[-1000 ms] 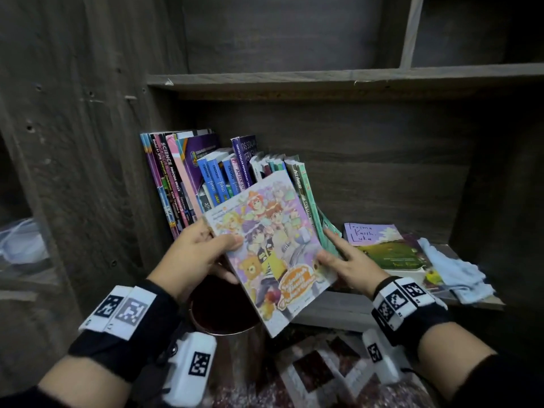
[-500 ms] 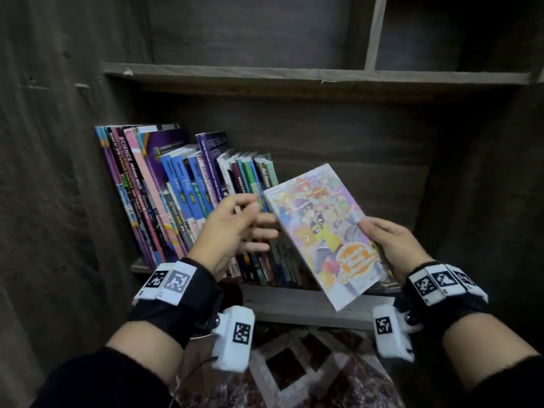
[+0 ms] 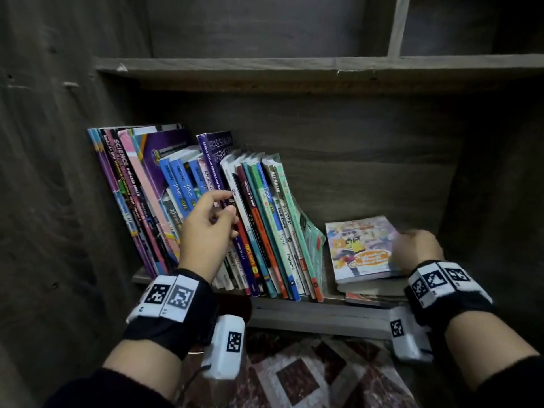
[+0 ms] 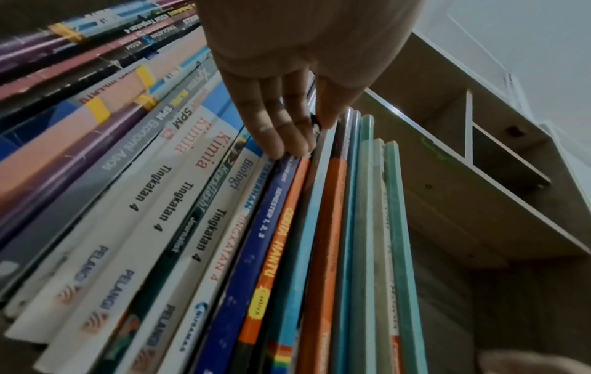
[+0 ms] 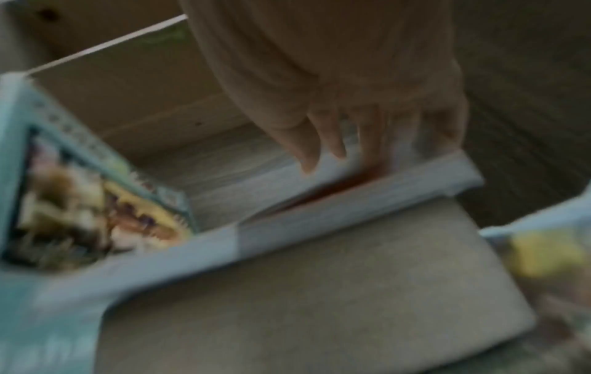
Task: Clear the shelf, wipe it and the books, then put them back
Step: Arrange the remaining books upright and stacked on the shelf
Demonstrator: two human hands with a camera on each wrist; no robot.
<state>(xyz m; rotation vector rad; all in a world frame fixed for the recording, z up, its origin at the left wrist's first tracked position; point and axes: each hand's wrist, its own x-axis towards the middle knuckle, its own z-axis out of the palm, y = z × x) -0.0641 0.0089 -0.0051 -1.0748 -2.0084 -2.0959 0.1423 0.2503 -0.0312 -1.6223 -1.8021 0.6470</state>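
A row of books [image 3: 265, 219] leans left on the wooden shelf [image 3: 309, 316]. My left hand [image 3: 228, 203] reaches to their spines, and in the left wrist view its fingers [image 4: 288, 141] lie fairly straight against the spines [image 4: 265, 227], gripping nothing. At the right a colourful comic book [image 3: 360, 245] lies flat on top of a small stack of books [image 3: 371, 285]. My right hand [image 3: 412, 245] is at the comic's right edge, blurred by motion. In the right wrist view its fingers [image 5: 332, 146] reach over a white page edge [image 5: 351, 207]; whether they grip is unclear.
An upper shelf board [image 3: 294, 69] closes the compartment from above, with dark side walls left [image 3: 59, 201] and right [image 3: 485, 201]. A narrow gap separates the leaning row from the flat stack. A patterned rug [image 3: 294, 378] lies below the shelf front.
My left hand let go of the comic and moved to the book spines. My right hand carried the comic to the right and it now lies flat on the stack.
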